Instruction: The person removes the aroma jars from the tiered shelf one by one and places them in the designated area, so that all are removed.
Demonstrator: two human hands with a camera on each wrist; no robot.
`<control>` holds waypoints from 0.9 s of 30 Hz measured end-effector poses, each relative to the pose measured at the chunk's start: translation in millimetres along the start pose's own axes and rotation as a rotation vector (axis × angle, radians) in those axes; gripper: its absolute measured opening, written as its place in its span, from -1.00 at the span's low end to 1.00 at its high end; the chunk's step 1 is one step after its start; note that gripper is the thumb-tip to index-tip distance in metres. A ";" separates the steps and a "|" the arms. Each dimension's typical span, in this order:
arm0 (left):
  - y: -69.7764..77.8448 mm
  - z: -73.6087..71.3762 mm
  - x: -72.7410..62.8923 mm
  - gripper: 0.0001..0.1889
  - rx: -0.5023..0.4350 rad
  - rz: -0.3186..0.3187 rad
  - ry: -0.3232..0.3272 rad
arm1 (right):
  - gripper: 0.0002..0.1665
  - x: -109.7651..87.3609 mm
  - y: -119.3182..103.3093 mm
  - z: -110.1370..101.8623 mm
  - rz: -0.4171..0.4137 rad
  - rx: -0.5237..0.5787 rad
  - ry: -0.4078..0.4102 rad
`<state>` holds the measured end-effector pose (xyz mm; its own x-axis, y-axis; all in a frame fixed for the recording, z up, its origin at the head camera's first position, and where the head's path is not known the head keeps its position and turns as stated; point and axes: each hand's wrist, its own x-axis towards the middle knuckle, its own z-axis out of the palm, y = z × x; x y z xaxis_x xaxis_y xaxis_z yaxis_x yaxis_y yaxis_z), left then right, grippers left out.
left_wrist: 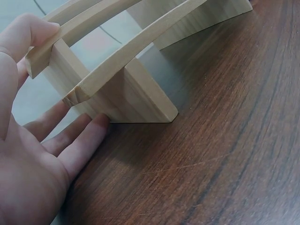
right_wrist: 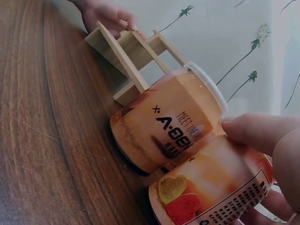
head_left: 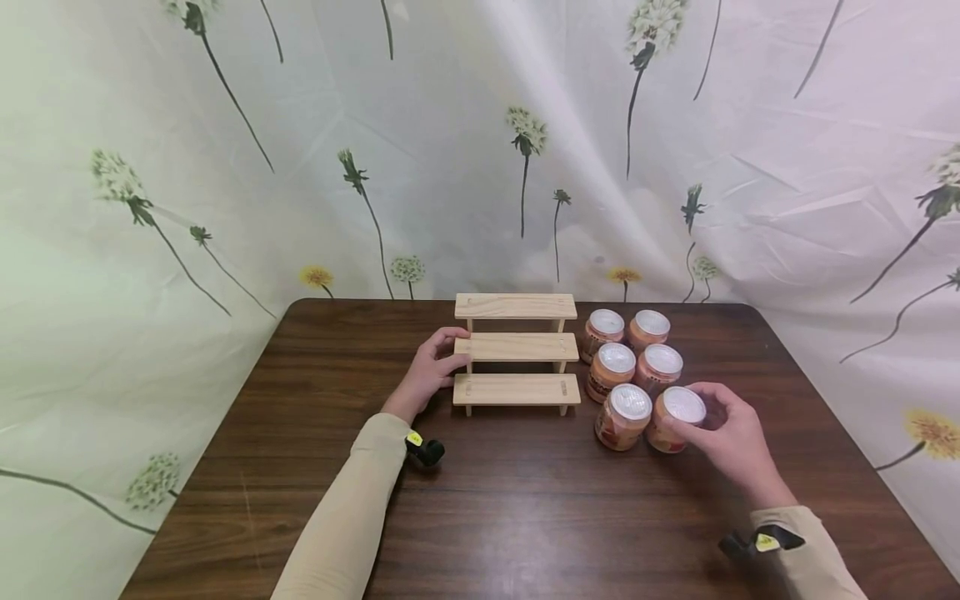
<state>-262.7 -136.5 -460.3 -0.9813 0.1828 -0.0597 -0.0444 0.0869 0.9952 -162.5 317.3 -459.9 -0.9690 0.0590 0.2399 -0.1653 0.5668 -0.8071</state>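
A small three-tier wooden rack (head_left: 517,389) stands on the table, its shelves stepping up toward the back. My left hand (head_left: 431,372) grips the rack's left end by the middle shelf (left_wrist: 103,23), with fingertips against the side panel (left_wrist: 136,96). My right hand (head_left: 731,433) holds the front right jar (head_left: 678,429) between thumb and fingers, just under its white lid. In the right wrist view that orange-pink jar (right_wrist: 211,183) shows heart shapes and small print. Right beside it stands another jar (right_wrist: 164,117) with black lettering.
Several more lidded jars (head_left: 611,372) stand in two columns right of the rack, close together. The dark wood table (head_left: 480,508) ends at the back against a white dandelion-print cloth (head_left: 450,167).
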 end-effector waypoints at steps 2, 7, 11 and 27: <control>-0.6 -0.1 0.5 -0.51 0.001 0.000 0.000 | -0.33 -0.4 1.1 1.1 -0.007 -0.003 -0.003; -13.8 -3.2 10.5 -0.52 0.012 -0.005 -0.001 | -0.32 -0.2 2.5 1.9 -0.004 -0.010 -0.016; -25.6 -5.9 18.5 -0.51 0.013 -0.001 0.010 | -0.30 1.1 2.8 2.1 0.004 -0.008 -0.029; -27.0 -1.9 18.6 -0.52 -0.003 0.013 -0.011 | -0.24 0.8 5.0 -3.3 0.002 -0.049 -0.042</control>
<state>-280.1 -137.3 -488.1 -0.9798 0.1944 -0.0473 -0.0319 0.0818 0.9961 -163.5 322.9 -462.0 -0.9764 0.0261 0.2144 -0.1550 0.6064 -0.7799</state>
